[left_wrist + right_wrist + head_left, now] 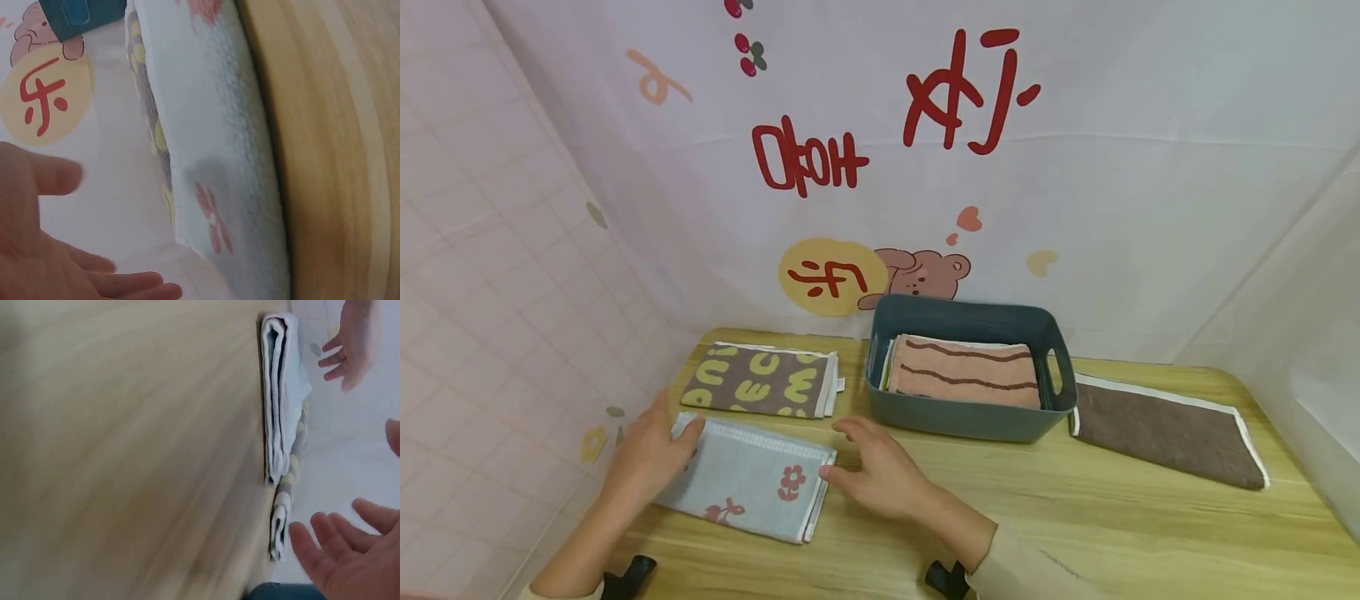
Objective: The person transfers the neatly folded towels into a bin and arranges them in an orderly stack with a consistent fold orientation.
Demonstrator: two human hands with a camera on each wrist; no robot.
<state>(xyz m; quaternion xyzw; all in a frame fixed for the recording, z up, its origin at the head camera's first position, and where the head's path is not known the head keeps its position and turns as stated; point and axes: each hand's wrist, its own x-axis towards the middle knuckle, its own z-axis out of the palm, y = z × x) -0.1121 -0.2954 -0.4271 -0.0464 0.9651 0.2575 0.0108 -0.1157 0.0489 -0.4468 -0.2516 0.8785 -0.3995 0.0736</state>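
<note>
A folded light blue towel (748, 479) with red flower prints lies flat on the table between my two hands. My left hand (651, 450) is at its left end, thumb over the towel's edge in the head view; the left wrist view shows that hand (56, 231) with fingers spread and nothing in them. At the right end is my right hand (883, 471), its thumb right by the folded edge. In the right wrist view the right hand (350, 550) has relaxed, parted fingers, and the towel's stacked layers (278, 400) show side-on.
Behind the blue towel lies a folded brown towel (760, 379) with yellow-green letters. A dark teal basket (970, 421) holds a folded pink towel (966, 371) with wavy brown stripes. Right of the basket is a folded brown towel (1165, 429) with white edging. A printed white cloth (1112, 208) hangs behind.
</note>
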